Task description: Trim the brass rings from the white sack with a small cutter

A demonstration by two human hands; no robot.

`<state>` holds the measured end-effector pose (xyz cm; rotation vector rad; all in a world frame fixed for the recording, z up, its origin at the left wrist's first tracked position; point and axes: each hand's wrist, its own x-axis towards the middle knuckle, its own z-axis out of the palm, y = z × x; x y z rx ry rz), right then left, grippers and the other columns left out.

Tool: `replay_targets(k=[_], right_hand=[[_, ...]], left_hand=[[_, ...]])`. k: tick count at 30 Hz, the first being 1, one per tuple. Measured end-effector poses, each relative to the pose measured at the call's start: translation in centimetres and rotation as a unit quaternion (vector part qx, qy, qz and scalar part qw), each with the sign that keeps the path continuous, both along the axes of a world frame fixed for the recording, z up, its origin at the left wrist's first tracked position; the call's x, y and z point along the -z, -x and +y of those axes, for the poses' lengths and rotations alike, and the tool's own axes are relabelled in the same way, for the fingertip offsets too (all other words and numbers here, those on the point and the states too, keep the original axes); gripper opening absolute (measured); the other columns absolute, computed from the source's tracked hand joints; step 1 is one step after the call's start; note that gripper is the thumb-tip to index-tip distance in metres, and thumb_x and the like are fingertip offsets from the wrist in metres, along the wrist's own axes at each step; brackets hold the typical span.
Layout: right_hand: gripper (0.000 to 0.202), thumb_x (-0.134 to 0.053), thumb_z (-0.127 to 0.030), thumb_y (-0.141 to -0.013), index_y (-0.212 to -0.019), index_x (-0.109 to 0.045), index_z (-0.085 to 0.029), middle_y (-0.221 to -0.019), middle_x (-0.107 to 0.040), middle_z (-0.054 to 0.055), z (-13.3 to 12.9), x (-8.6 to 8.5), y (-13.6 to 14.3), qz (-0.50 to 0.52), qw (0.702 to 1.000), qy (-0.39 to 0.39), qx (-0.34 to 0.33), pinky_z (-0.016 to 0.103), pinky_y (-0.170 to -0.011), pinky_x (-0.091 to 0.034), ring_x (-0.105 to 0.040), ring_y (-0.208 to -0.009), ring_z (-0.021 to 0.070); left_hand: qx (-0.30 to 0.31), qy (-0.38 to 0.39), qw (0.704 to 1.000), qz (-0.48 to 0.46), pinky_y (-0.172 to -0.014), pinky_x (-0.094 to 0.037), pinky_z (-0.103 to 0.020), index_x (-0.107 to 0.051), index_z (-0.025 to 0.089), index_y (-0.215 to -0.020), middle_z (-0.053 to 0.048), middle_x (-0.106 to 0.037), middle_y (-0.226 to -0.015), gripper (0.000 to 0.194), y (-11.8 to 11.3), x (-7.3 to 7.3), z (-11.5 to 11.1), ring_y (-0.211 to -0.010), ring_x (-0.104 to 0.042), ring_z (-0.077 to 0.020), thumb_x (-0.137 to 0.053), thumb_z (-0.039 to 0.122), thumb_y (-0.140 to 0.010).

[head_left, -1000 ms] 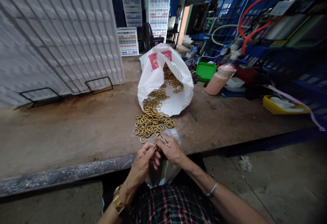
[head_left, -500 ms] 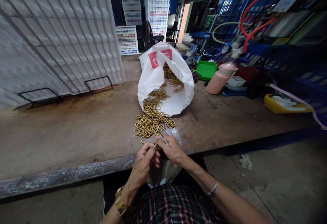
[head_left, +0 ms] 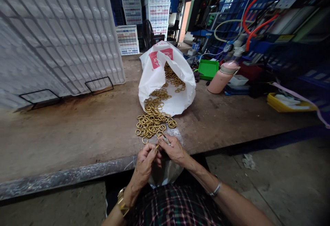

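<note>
While hands (head_left: 176, 152) hold ring (head_left: 157, 146) and small tool (head_left: 166, 140) | ring pile (head_left: 151, 122) just beyond

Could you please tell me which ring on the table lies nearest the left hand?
The ring at the near edge of the heap, just beyond the left hand; the others on the table lie farther away.

Head-height view, forward and down, seemingly fairly close.
</note>
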<state>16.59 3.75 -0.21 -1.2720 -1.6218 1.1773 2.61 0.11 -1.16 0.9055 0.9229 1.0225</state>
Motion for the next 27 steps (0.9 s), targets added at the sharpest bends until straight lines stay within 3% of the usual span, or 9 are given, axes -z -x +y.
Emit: replay_targets(k=[4,10,27], right_hand=[[0.022,-0.040,-0.029,-0.083,-0.069,-0.051,-0.018,-0.059,-0.049,-0.001,-0.1,0.7,-0.5,-0.105,0.992,-0.061,0.018,0.022,-0.056,-0.033,-0.044,-0.057,0.0113],[0.012,-0.043,-0.010,-0.073,-0.071,-0.051,-0.019,-0.064,-0.054,-0.001,-1.2,0.8,-0.5,-0.220,0.969,-0.090,-0.068,0.022,-0.055,-0.029,-0.046,-0.058,0.0116],[0.020,-0.045,-0.009,-0.071,-0.086,-0.057,-0.016,-0.078,-0.062,0.005,-1.6,0.0,0.1,-0.358,0.927,-0.075,-0.087,0.025,-0.059,-0.029,-0.053,-0.068,0.0151]], left_hand=[[-0.012,-0.001,1.000,-0.008,-0.051,-0.045,-0.022,-0.049,0.016,-0.073,0.001,-0.055,-0.067,0.029,0.0,0.2,0.0,-0.053,-0.051,-0.0094,-0.056,0.044,-0.079],[-0.026,-0.005,1.000,-0.003,-0.052,-0.045,-0.021,-0.049,0.017,-0.075,0.002,-0.054,-0.062,0.029,-0.1,0.5,0.0,-0.052,-0.050,-0.0094,-0.056,0.045,-0.079],[-0.037,-0.002,0.999,0.014,-0.054,-0.045,-0.022,-0.049,0.017,-0.080,0.003,-0.055,-0.060,0.029,0.0,0.5,-0.2,-0.052,-0.051,-0.0098,-0.054,0.046,-0.080]])
